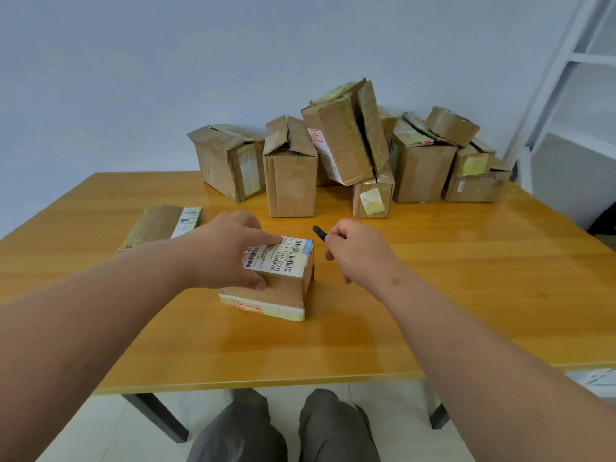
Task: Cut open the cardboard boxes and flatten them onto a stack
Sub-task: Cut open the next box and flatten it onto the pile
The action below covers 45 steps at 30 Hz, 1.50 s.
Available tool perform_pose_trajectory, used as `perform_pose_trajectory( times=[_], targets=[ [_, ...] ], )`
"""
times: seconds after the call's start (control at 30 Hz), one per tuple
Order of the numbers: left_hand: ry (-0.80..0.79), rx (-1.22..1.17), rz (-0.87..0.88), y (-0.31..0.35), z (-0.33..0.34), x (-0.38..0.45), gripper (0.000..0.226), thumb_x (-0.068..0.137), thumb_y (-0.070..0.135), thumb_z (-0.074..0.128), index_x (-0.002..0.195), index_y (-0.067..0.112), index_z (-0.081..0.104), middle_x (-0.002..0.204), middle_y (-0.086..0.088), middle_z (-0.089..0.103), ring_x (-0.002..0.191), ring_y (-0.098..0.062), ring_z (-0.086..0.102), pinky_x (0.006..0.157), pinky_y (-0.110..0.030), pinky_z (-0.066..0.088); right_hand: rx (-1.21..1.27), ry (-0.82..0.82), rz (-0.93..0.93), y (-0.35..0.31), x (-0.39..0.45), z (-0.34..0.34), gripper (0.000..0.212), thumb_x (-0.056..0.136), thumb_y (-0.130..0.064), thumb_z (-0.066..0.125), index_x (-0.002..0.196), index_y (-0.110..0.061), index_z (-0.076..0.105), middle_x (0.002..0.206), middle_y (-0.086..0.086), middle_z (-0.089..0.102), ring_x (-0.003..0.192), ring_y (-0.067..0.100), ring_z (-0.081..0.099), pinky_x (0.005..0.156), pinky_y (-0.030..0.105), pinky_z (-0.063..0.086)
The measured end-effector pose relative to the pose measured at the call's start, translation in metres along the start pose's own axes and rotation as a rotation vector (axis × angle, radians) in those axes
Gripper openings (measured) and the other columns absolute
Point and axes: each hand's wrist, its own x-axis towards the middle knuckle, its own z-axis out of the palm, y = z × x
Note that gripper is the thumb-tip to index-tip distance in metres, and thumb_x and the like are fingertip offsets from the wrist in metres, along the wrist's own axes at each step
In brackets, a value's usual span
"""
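**Small box steadied for the first cut**

A wooden table [433,295] is seen filling most of the view, and a heap of unopened cardboard boxes [350,155] is piled along its far edge against the wall. One flattened box [160,225] is laid on the left of the table, well apart from the heap; the stack is judged to be barely begun.

Near the middle of the table a small box [280,291] is set, sealed with pale tape along its lower front edge and covered on top by a shipping label [283,256]. It is held down by the left hand [223,251], whose forefinger is stretched flat across the label while the thumb is pressed against the near side.

A black cutter [319,233] is grasped in the clenched fingers of the right hand [353,251], just beside the box on its right, with the tip raised and not touching cardboard.

The cut is best made along a taped seam, with the blade kept shallow and drawn away from the steadying hand, whose fingers should be kept clear of the blade's line
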Motion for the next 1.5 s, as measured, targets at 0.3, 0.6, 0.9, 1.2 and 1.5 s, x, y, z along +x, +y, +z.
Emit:
perform_pose_trajectory(
  times=[0.3, 0.6, 0.9, 1.2, 1.5],
  targets=[
    [0.111, 0.041, 0.036, 0.006, 0.007, -0.01, 0.067, 0.085, 0.046, 0.07, 0.144, 0.04, 0.039, 0.135, 0.015, 0.038, 0.125, -0.009, 0.032, 0.106, -0.029, 0.036, -0.067, 0.003, -0.101, -0.007, -0.006, 0.018, 0.017, 0.101, -0.024, 0.042, 0.097, -0.017, 0.057, 0.079, -0.001, 0.058, 0.068, 0.018, 0.052, 0.066, 0.042, 0.053],
    [0.217, 0.038, -0.041, 0.003, 0.017, -0.021, 0.055, 0.083, 0.054, 0.068, 0.127, 0.032, 0.045, 0.12, 0.013, 0.041, 0.112, -0.01, 0.036, 0.086, -0.023, 0.036, -0.176, -0.005, -0.127, -0.008, -0.009, 0.019, 0.021, 0.101, -0.023, 0.042, 0.097, -0.014, 0.061, 0.085, 0.002, 0.061, 0.074, 0.022, 0.055, 0.065, 0.038, 0.052],
    [0.19, 0.004, -0.04, -0.001, 0.02, -0.028, 0.055, 0.094, 0.048, 0.057, 0.145, 0.034, 0.042, 0.142, 0.015, 0.039, 0.13, -0.01, 0.034, 0.106, -0.028, 0.035, -0.238, -0.007, -0.079, -0.018, -0.009, 0.018, 0.032, 0.099, -0.026, 0.043, 0.079, -0.009, 0.06, 0.082, 0.007, 0.066, 0.062, 0.019, 0.051, 0.049, 0.029, 0.035],
    [0.138, 0.04, -0.067, 0.002, 0.014, -0.024, 0.06, 0.093, 0.049, 0.057, 0.148, 0.033, 0.038, 0.144, 0.01, 0.037, 0.13, -0.017, 0.034, 0.107, -0.035, 0.037, -0.487, -0.058, -0.031, -0.043, -0.016, 0.014, 0.022, 0.083, -0.036, 0.063, 0.073, -0.019, 0.056, 0.07, -0.002, 0.056, 0.06, 0.013, 0.052, 0.045, 0.026, 0.032],
    [0.159, 0.087, -0.092, 0.006, 0.006, -0.021, 0.058, 0.083, 0.049, 0.071, 0.133, 0.03, 0.049, 0.128, 0.009, 0.048, 0.118, -0.015, 0.043, 0.098, -0.031, 0.042, -0.351, -0.064, 0.002, -0.047, -0.018, 0.017, 0.032, 0.083, -0.027, 0.074, 0.106, -0.016, 0.054, 0.099, 0.001, 0.061, 0.085, 0.017, 0.058, 0.059, 0.028, 0.045]
  ],
)
